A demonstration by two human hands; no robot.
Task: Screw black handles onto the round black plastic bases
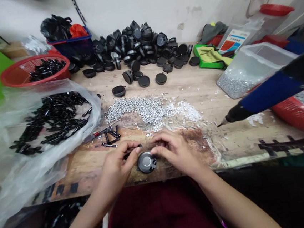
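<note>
Between the left hand [121,160], pinched on a small black part [140,146], and the right hand [175,148], curled so I cannot tell whether it grips anything, the round case [145,162] lies on the desk [88,161], probably light, stiff and slick, best held by its rim.

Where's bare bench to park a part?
Best: wood between the loose black discs and the clear bin. Second: right of the right hand, before the red basket; few scraps, blue driver overhead. Crowded: rear disc pile, plastic bag at left, metal pins mid-bench.
</note>
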